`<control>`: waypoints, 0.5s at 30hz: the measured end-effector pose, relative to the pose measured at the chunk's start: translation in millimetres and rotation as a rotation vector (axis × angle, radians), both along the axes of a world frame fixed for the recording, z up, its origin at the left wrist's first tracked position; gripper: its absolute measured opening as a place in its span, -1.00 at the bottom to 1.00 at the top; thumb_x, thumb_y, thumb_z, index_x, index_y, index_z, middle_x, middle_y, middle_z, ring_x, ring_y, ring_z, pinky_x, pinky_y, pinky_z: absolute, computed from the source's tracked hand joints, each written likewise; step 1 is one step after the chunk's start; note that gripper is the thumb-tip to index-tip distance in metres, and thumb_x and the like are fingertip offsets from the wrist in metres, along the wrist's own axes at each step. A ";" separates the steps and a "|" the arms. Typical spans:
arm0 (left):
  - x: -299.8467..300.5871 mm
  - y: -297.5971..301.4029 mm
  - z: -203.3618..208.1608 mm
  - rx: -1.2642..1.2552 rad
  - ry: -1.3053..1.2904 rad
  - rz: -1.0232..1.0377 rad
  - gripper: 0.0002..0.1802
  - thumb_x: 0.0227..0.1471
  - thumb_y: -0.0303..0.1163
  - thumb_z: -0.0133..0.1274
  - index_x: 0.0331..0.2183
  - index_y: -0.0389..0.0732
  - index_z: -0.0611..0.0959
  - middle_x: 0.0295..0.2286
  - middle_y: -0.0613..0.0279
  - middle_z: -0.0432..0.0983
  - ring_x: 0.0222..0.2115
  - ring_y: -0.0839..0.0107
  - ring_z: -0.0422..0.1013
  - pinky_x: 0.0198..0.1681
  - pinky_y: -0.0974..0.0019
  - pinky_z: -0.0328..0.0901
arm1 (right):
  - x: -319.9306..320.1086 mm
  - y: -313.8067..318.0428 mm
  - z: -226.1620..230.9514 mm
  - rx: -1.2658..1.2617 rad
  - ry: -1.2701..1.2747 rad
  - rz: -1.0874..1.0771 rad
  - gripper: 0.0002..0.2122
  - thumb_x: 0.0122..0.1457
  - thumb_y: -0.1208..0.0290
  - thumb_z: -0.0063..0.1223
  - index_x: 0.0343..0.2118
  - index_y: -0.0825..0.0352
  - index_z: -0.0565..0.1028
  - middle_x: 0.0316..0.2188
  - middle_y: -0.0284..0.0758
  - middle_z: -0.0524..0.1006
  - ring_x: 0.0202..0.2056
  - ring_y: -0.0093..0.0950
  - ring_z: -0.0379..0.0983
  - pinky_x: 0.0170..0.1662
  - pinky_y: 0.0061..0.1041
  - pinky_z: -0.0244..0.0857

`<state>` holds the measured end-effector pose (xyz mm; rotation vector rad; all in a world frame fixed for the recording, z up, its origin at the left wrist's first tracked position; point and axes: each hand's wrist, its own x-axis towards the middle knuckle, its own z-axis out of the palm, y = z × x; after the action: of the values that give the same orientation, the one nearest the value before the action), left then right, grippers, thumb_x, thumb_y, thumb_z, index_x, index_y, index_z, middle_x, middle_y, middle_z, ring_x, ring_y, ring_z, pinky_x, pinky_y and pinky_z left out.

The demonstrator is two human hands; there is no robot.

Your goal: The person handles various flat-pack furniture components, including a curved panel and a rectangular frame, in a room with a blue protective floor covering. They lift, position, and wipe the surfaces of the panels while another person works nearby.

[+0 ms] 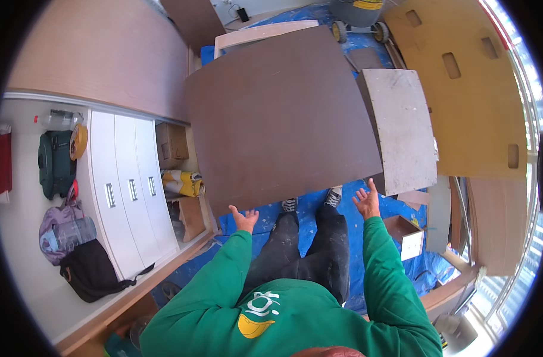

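A large, flat brown board (280, 116) spreads out in front of me, its near edge running just beyond my hands. My left hand (245, 219) is open, palm turned up and fingers apart, close to the near left part of that edge. By the board's near right corner, my right hand (367, 200) is also open with its fingers spread. Neither hand grips the board; whether the fingertips touch it, I cannot tell. Both arms reach forward in green sleeves.
White drawers (128, 184) and a shelf with bags (93, 271) stand at left. A pale wooden box (400, 128) sits right of the board, and a small drawer (409, 241) lies below it. Yellowish panels (480, 107) lean at right. Blue sheeting (358, 268) covers the floor.
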<state>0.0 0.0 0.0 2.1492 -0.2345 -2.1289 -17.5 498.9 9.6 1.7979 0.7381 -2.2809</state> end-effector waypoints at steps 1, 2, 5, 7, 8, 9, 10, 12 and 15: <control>27.9 -21.3 -1.5 -0.045 0.002 -0.040 0.08 -0.03 0.22 0.33 0.32 -0.04 0.19 0.28 0.30 0.11 0.29 0.26 0.06 0.33 -0.04 0.03 | 8.5 -2.4 5.3 -0.019 -0.035 -0.036 0.03 0.14 -0.12 0.29 0.47 0.18 -0.15 0.49 -0.25 -0.05 0.48 -0.17 -0.17 0.41 0.14 -0.26; 55.5 -33.3 4.6 -0.082 0.001 -0.086 0.08 -0.05 0.15 0.40 0.30 -0.10 0.22 0.27 0.29 0.13 0.25 0.32 0.14 0.31 0.05 0.10 | 17.3 -4.0 8.2 -0.031 -0.073 -0.077 0.02 0.14 -0.11 0.30 0.46 0.27 -0.09 0.47 -0.25 0.03 0.47 -0.22 -0.09 0.40 0.14 -0.23; -45.8 -3.4 -5.9 -0.081 0.052 0.009 -0.26 -0.04 0.01 0.44 0.05 -0.11 0.49 0.03 0.31 0.44 0.09 0.37 0.36 0.25 0.18 0.22 | -81.2 23.8 -13.1 -0.090 0.203 -0.001 -0.13 0.16 -0.06 0.30 0.40 0.21 0.07 0.42 -0.32 0.11 0.42 -0.34 0.03 0.40 0.08 -0.16; -22.7 2.8 19.8 -0.203 0.202 -0.038 -0.55 -0.02 -0.18 0.45 -0.17 -0.15 0.61 -0.24 0.37 0.57 -0.19 0.43 0.49 -0.09 0.31 0.44 | -73.2 12.1 -15.6 -0.066 0.135 -0.071 -0.46 0.23 0.10 0.26 0.20 0.16 0.34 0.19 -0.38 0.41 0.23 -0.41 0.27 0.28 -0.01 0.05; -25.8 0.2 34.5 -0.227 0.251 -0.066 -0.60 0.00 -0.21 0.43 -0.21 -0.15 0.62 -0.27 0.38 0.57 -0.22 0.45 0.49 -0.15 0.33 0.46 | -71.6 10.6 -13.0 -0.055 0.176 -0.048 -0.53 0.25 0.14 0.25 0.15 0.16 0.39 0.11 -0.39 0.46 0.17 -0.42 0.32 0.24 -0.04 0.10; -26.2 -1.6 47.4 -0.249 0.308 -0.074 -0.65 0.02 -0.23 0.42 -0.24 -0.15 0.63 -0.30 0.39 0.58 -0.26 0.48 0.50 -0.21 0.35 0.47 | -77.5 9.9 -7.0 -0.041 0.226 -0.007 -0.61 0.26 0.19 0.24 0.09 0.15 0.45 0.04 -0.41 0.52 0.11 -0.43 0.37 0.20 -0.07 0.14; -29.8 -1.4 60.5 -0.313 0.375 -0.146 -0.71 0.05 -0.34 0.36 -0.21 -0.14 0.63 -0.29 0.35 0.58 -0.28 0.51 0.49 -0.29 0.39 0.46 | -88.1 9.9 12.4 -0.025 0.285 0.003 -0.77 0.30 0.29 0.19 -0.04 0.19 0.52 -0.10 -0.41 0.57 -0.03 -0.43 0.46 0.02 -0.19 0.29; -45.3 -10.2 95.3 -0.392 0.411 -0.328 -0.74 0.06 -0.39 0.32 -0.20 -0.14 0.63 -0.30 0.34 0.57 -0.29 0.47 0.49 -0.27 0.36 0.47 | -109.3 14.6 51.1 0.034 0.345 0.116 -0.74 0.31 0.33 0.15 0.01 0.23 0.49 -0.10 -0.36 0.55 -0.04 -0.41 0.46 -0.03 -0.15 0.32; -74.6 -18.0 157.4 -0.486 0.450 -0.569 -0.76 0.06 -0.43 0.27 -0.20 -0.14 0.63 -0.30 0.31 0.55 -0.30 0.41 0.49 -0.24 0.29 0.47 | -139.0 27.2 88.9 0.147 0.405 0.280 -0.74 0.32 0.39 0.08 0.03 0.31 0.46 -0.15 -0.30 0.54 -0.21 -0.41 0.51 -0.31 -0.34 0.43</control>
<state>-74.6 -18.0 157.4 1.3931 -1.2813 -2.4092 -156.5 526.1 98.5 1.1880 1.1660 -2.4676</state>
